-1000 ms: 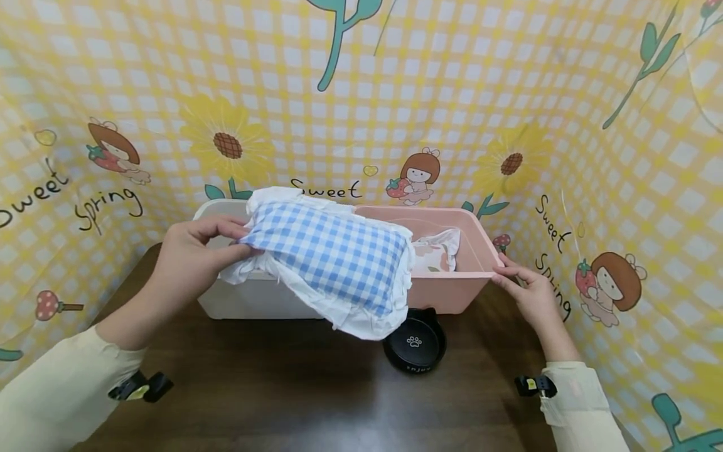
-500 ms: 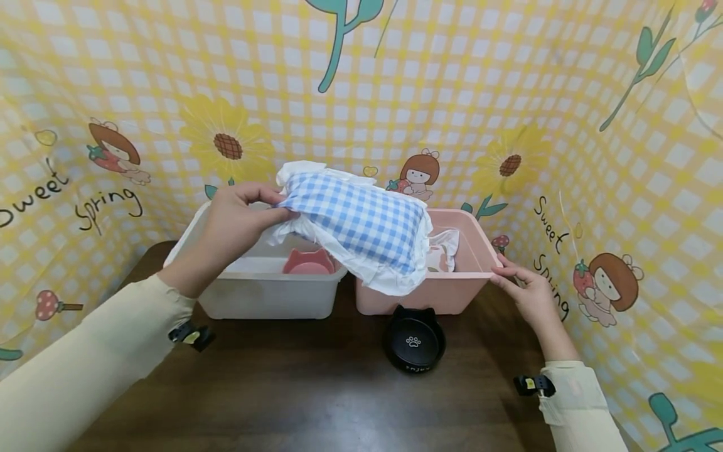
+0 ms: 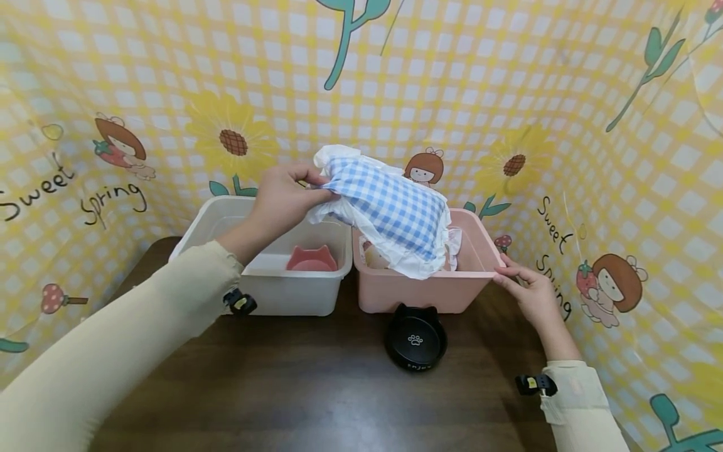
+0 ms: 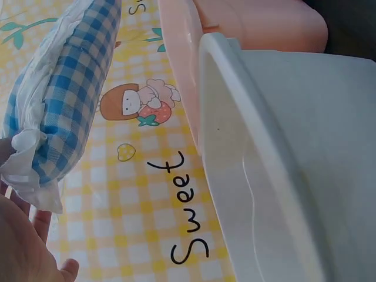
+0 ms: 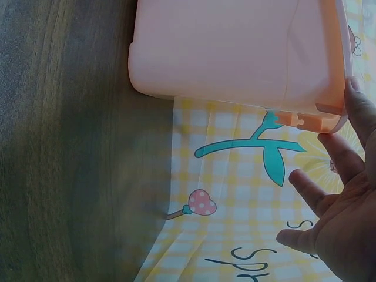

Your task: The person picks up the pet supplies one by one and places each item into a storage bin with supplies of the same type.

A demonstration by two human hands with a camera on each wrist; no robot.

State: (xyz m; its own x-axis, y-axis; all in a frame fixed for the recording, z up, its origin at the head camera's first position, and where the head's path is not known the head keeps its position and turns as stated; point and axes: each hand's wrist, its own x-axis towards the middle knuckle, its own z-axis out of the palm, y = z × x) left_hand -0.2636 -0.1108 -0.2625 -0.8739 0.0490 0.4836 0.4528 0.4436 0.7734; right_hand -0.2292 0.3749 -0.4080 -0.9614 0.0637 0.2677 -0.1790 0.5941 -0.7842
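My left hand (image 3: 282,198) pinches one end of a small blue-and-white gingham pillow (image 3: 390,204) with a white ruffled edge. The pillow hangs tilted over the pink bin (image 3: 418,296), its far end sloping down to the right across the front rim. In the left wrist view the same pillow (image 4: 73,88) stands beside the fingers. My right hand (image 3: 531,298) grips the pink bin's right front corner, thumb and index finger at the rim (image 5: 346,64). Inside that bin, a white ruffled piece with a floral print (image 3: 455,242) shows partly behind the pillow.
Left of the pink bin stands a white bin (image 3: 282,296) holding a pink cat-eared bowl (image 3: 312,259). A black cat-eared bowl (image 3: 416,340) with a paw print sits in front of the pink bin on the dark wooden table (image 3: 282,389). Yellow checked sheeting (image 3: 350,113) encloses the table.
My left hand has carried the pillow up and to the right, from in front of both bins to over the pink one, uncovering the pink bowl. The right hand stays at the corner.
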